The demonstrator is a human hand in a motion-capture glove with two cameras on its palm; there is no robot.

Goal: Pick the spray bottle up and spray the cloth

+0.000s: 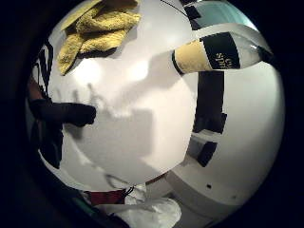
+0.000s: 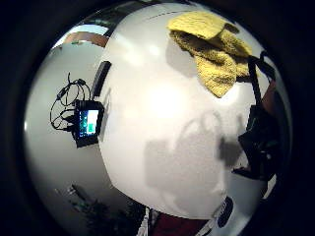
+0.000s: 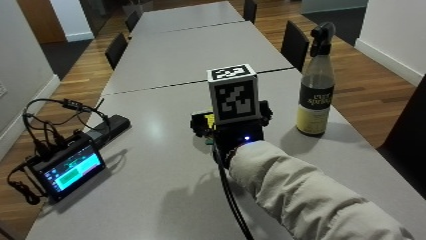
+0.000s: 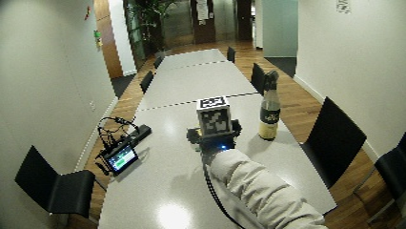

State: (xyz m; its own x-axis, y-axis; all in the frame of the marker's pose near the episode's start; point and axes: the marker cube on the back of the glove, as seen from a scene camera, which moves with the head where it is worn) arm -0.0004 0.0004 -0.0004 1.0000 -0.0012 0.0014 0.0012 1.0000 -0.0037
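A: Where is the spray bottle (image 3: 315,90)?

B: Upright on the grey surface (image 3: 160,165), at about two o'clock from the gloved right hand (image 3: 233,131), near it but not touching. It has a dark trigger head, a clear neck and a pale yellow lower half with a dark label band.

A: And the hands, what is the gloved one doing?

B: It is out over the surface at the end of a pale padded sleeve (image 3: 299,195). The little-finger-side palm view shows one gloved finger (image 1: 66,113) stretched out straight above the surface, holding nothing. So the fingers are apart and relaxed, clamped on nothing.

A: The cloth?

B: A yellow towelling cloth (image 2: 211,49), crumpled, lies on the surface ahead of the palm. In the outside view the hand hides nearly all of it.

A: Anything else there?

B: At about nine o'clock from the hand, near the surface's edge, sits a small device with a lit screen (image 3: 66,167), with black cables (image 3: 46,125) looped beside it. Black chairs (image 3: 294,44) stand along the surface.
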